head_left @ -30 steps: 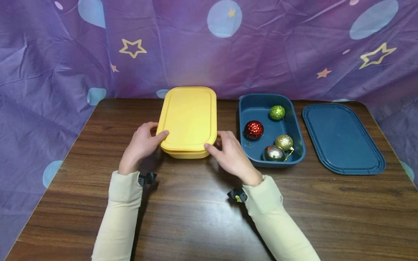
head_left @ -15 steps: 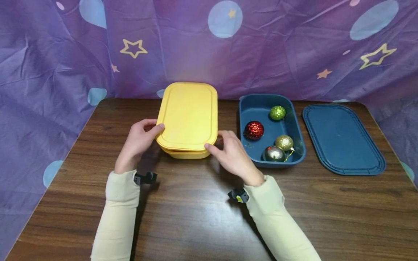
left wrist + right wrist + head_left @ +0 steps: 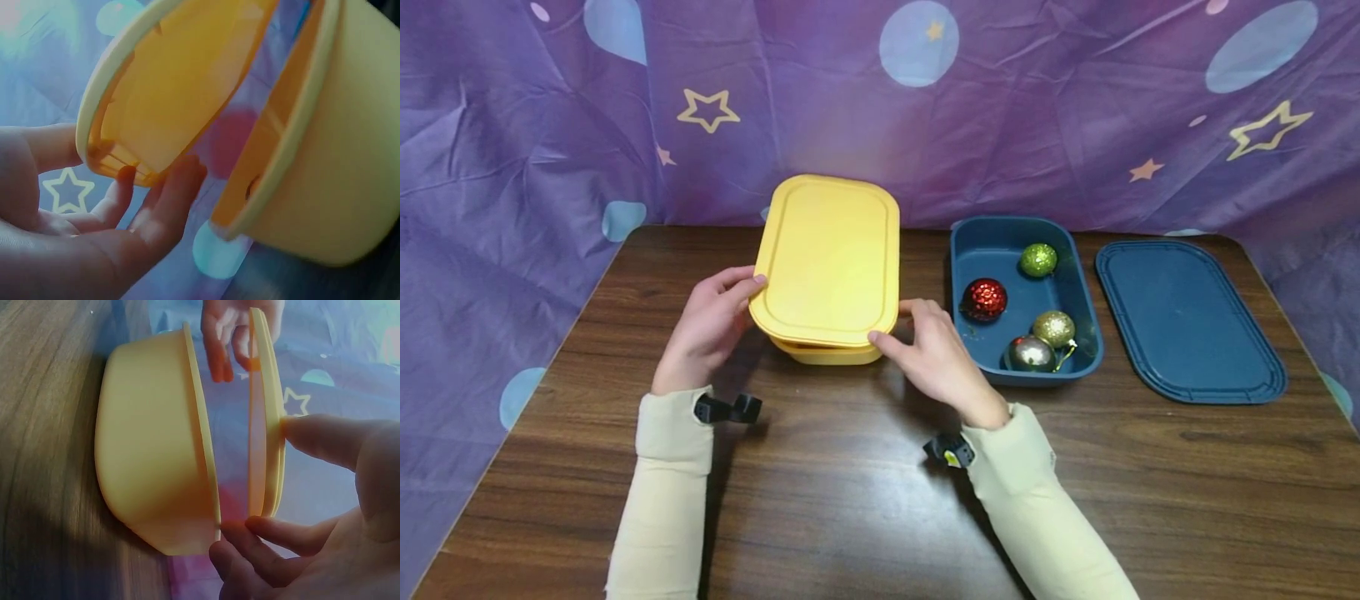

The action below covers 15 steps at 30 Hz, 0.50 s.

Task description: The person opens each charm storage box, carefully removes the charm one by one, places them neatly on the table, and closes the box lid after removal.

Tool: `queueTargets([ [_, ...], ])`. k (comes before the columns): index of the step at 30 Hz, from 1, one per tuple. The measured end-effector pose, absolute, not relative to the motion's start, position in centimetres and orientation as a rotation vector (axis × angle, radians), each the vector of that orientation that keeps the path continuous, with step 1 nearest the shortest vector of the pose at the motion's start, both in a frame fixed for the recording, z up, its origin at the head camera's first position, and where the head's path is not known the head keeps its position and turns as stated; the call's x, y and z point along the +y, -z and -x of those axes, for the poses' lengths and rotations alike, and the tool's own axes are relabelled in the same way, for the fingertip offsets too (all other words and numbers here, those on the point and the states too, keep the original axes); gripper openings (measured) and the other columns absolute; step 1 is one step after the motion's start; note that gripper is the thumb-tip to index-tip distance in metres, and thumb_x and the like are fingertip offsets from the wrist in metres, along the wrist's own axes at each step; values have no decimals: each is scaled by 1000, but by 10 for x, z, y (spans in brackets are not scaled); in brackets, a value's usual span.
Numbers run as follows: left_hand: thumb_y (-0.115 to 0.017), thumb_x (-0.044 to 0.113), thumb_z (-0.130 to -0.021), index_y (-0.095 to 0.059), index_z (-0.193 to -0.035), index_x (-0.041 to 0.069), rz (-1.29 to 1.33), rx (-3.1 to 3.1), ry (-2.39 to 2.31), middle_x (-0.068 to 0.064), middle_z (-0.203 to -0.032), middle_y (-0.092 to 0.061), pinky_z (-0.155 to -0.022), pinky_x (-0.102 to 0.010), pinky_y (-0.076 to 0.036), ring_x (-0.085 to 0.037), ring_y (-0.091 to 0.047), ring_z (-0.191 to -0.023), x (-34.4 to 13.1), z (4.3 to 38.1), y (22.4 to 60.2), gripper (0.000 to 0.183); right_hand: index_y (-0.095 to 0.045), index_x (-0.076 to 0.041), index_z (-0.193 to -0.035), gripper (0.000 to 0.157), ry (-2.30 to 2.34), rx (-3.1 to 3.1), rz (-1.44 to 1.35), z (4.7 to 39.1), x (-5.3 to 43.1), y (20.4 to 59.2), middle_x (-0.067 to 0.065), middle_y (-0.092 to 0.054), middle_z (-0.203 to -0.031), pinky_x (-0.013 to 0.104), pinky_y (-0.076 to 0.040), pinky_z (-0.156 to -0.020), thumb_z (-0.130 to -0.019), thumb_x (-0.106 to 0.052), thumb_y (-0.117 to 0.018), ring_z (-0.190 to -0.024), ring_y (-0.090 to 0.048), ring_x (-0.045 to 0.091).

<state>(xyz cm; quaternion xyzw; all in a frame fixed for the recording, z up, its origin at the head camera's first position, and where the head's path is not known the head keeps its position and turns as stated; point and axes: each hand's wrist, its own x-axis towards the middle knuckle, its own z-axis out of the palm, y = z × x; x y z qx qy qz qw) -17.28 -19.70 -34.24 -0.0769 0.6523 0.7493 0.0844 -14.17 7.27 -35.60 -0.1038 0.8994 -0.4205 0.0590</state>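
A yellow lid point(image 3: 831, 258) is raised off the yellow box point(image 3: 829, 356), tilted, with a gap plain in both wrist views. My left hand point(image 3: 707, 321) pinches the lid's left edge, thumb on top and fingers beneath. At the near right corner, my right hand point(image 3: 942, 360) holds the lid between thumb and fingers; its lower fingers sit at the rim of the box point(image 3: 150, 437). The underside of the lid point(image 3: 181, 81) faces the left wrist camera. What lies inside the yellow box cannot be made out.
Right of the yellow box stands an uncovered blue box point(image 3: 958, 237) with a red bauble point(image 3: 984, 299), a green one point(image 3: 1038, 260), a gold one point(image 3: 1054, 328) and a silver one point(image 3: 1031, 354). A blue lid point(image 3: 1191, 321) lies beyond it. Purple cloth point(image 3: 820, 100) hangs behind the table.
The yellow lid has risen off its box, left side highest, and the gap has widened. My left hand has moved up and left with it; my right hand has barely moved.
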Motion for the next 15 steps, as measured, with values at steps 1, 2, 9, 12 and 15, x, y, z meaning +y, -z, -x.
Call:
queueTargets([
  [1, -57, 15, -97, -54, -112, 6, 227, 1886, -2272, 0, -95, -60, -70, -17, -54, -6, -60, -80, -197, 173, 342, 18, -52, 2, -130, 58, 1275, 2723, 315, 142, 72, 356, 21, -54, -126, 47, -42, -100, -89, -38, -65, -119, -48, 34],
  [2, -56, 14, -97, -53, -113, 5, 227, 1822, -2308, 0, -94, -61, -69, -18, -55, -7, -61, -79, -198, 172, 341, 18, -52, 2, -130, 58, 1278, 2722, 315, 141, 72, 356, 21, -54, -126, 47, -43, -100, -89, -38, -66, -118, -49, 34],
  [9, -56, 11, -97, -55, -115, 3, 176, 1560, -2436, -6, -104, -61, -77, -24, -58, -11, -65, -87, -203, 169, 339, 20, -52, 2, -129, 59, 1288, 2737, 337, 140, 70, 356, 19, -54, -124, 48, -42, -101, -88, -37, -67, -119, -48, 32],
  [12, -54, 9, -98, -56, -117, 2, 131, 1481, -2467, -8, -107, -62, -81, -26, -58, -13, -67, -92, -204, 169, 338, 21, -53, 2, -128, 58, 1295, 2747, 348, 140, 69, 357, 19, -55, -123, 48, -42, -100, -88, -37, -67, -118, -48, 32],
  [15, -52, 8, -99, -56, -118, 0, 90, 1397, -2500, -9, -108, -64, -83, -28, -57, -15, -68, -94, -205, 169, 338, 21, -53, 2, -128, 57, 1297, 2752, 357, 140, 69, 358, 18, -55, -122, 48, -42, -101, -88, -37, -67, -118, -48, 33],
])
